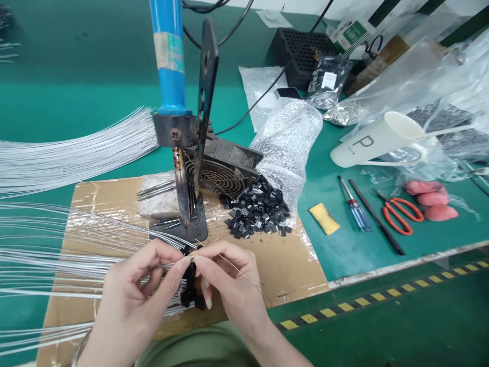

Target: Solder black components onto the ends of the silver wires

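My left hand [133, 295] is closed in a pinch on the end of a white wire, just in front of the soldering iron. Its fingertips meet those of my right hand [233, 280], also pinched, so the small piece between them is mostly hidden. A thin solder wire [242, 272] runs through my right hand and trails past its back. Under the fingers lies a row of black connectors [190, 290] joined to white wires [86, 265]. The blue-handled soldering iron [170, 76] hangs tip down in a clamp, above and behind my hands.
A pile of small black parts [260, 208] lies beside a fan [219, 165] on the cardboard [301, 265]. More white wires [76, 153] spread at left. A yellow sponge [324, 218], screwdriver [358, 211], black rod [376, 216], orange-handled pliers [399, 214] and white mug [367, 140] stand right.
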The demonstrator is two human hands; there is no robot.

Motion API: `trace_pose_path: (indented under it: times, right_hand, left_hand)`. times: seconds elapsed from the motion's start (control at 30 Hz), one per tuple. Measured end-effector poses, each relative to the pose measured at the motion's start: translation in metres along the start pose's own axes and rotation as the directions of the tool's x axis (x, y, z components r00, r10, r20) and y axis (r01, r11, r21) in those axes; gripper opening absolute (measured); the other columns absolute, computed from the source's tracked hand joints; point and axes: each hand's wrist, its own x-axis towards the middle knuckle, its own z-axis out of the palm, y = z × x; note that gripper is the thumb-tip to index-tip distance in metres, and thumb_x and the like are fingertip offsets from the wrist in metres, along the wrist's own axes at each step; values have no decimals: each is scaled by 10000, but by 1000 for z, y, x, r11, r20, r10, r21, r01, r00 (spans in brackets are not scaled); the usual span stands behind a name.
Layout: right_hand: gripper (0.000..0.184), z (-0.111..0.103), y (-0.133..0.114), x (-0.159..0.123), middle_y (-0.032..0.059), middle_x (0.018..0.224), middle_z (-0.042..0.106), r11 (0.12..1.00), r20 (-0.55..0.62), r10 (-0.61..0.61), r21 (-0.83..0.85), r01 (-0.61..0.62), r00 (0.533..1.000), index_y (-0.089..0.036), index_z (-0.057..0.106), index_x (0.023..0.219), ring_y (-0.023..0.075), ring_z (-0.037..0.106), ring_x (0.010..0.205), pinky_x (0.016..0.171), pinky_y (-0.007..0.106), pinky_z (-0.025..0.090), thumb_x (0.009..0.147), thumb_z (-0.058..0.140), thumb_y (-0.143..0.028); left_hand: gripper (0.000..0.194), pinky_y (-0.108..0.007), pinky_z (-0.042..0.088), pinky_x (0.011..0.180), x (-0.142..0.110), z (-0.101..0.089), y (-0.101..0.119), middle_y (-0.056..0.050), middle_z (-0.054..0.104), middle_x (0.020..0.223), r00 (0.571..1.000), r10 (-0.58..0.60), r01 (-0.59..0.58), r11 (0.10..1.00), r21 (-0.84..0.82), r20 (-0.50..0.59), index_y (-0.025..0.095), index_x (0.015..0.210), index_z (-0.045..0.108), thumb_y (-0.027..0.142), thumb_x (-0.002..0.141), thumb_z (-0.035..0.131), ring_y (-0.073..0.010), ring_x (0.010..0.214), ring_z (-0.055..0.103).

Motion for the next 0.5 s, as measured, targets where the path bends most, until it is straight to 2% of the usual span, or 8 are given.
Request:
trace_pose_path:
  times: [0.13,0.33,0.5]
  right_hand:
    - [164,-2,-2,1,-13,627,720,999,-3,13,32,-13,1000,-195,854,796,52,542,375,359,141,458,834,922,-339]
    - [145,-5,-10,3,-24,604,715,996,31,85,20,-86,996,-202,866,758,48,559,372,369,131,465,736,989,-275]
    - [113,-6,-12,3,-24,612,717,996,31,83,11,-83,996,-210,880,771,43,559,374,371,126,467,760,973,-274]
  left_hand:
    - [198,-158,436,482,2,-1,3,36,680,654,1000,23,-23,999,22,19,234,843,730,366,982,682,-98,526,553]
    - [202,-153,417,471,0,0,-2,42,669,638,999,54,-54,998,25,-4,237,848,739,386,978,697,-93,510,511]
    - [215,-146,403,441,4,0,5,46,653,575,998,64,-64,998,23,3,232,787,742,368,947,699,-89,468,497]
